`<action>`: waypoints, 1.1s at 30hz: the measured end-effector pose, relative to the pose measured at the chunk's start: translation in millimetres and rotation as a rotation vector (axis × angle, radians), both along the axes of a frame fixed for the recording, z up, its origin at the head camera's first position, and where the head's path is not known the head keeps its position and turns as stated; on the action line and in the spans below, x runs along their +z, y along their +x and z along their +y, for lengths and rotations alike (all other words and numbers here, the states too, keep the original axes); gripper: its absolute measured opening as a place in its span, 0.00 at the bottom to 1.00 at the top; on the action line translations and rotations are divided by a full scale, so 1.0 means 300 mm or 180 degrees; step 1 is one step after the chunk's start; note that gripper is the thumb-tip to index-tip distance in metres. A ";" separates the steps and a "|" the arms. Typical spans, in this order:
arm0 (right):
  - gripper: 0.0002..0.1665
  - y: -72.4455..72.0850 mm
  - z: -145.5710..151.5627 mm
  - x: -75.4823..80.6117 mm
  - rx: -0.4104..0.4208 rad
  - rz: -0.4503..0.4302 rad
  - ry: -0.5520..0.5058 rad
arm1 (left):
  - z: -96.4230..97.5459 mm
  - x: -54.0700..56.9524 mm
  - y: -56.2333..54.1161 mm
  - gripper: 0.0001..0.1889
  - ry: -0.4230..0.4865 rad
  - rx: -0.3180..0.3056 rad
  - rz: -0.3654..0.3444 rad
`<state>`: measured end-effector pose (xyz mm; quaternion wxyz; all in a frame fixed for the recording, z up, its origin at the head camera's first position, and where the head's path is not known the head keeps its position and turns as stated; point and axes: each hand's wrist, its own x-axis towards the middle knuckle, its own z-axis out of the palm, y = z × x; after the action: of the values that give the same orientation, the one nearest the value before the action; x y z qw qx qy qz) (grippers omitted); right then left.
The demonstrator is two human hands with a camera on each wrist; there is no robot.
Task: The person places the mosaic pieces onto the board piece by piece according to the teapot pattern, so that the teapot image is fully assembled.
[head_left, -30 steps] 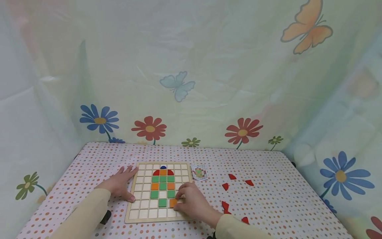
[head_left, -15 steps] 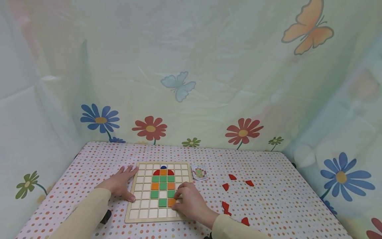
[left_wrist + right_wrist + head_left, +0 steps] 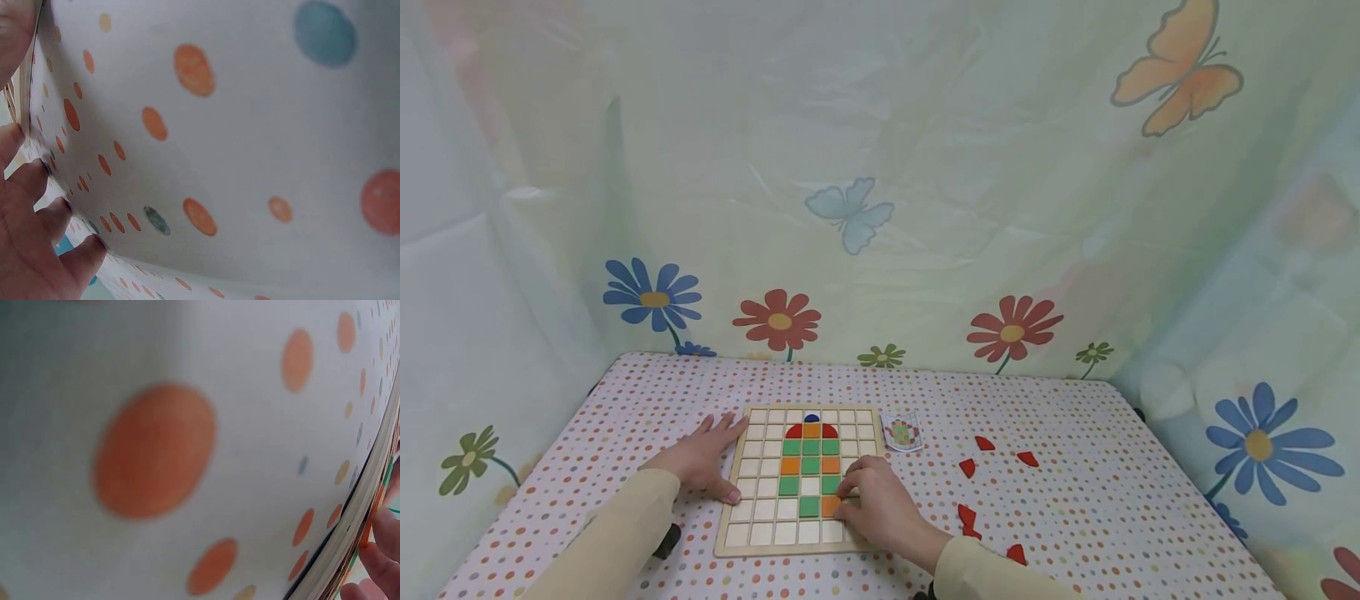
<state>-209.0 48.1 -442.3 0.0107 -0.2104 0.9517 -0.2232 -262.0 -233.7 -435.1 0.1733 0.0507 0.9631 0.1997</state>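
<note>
A wooden grid board (image 3: 762,548) lies on the table, with green, orange, red and blue pieces set in its squares. My left hand (image 3: 696,460) spreads beside the board, its fingertips and thumb resting at the left edge. In the left wrist view those fingers (image 3: 50,219) reach out straight along the tabletop. Over the board's lower right, my right hand (image 3: 880,502) pinches an orange square tile (image 3: 830,507) at its right side with thumb and finger. That tile sits right of a green tile (image 3: 808,507). In the right wrist view, fingertips (image 3: 389,531) meet the tile's orange edge.
A small picture card (image 3: 902,432) with a coloured pattern lies at the board's upper right. Several red fan-shaped pieces (image 3: 967,468) are scattered to the right on the dotted tablecloth (image 3: 1075,500). A flower-printed curtain (image 3: 925,208) stands behind the table.
My right hand has slid the orange tile a little to the left, up against the green one, then stayed nearly still. My left hand has kept its place at the board.
</note>
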 end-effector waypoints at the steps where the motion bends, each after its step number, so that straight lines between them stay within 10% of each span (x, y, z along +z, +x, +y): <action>1: 0.06 -0.001 -0.001 -0.001 -0.0002 0.0000 0.0004 | 0.000 0.001 -0.001 0.65 -0.0001 0.0002 -0.0006; 18: 0.07 -0.009 -0.002 0.002 0.0036 0.0103 0.0034 | -0.002 -0.001 0.000 0.65 -0.0011 -0.0025 -0.0019; 33: 0.02 -0.013 0.054 0.036 -0.0091 -0.0477 -0.0323 | -0.006 -0.005 -0.003 0.65 0.0011 -0.0069 0.0009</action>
<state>-212.9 64.4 -431.4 0.0680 -0.1798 0.9386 -0.2864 -263.1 -235.4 -436.7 0.1740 0.0617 0.9624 0.1995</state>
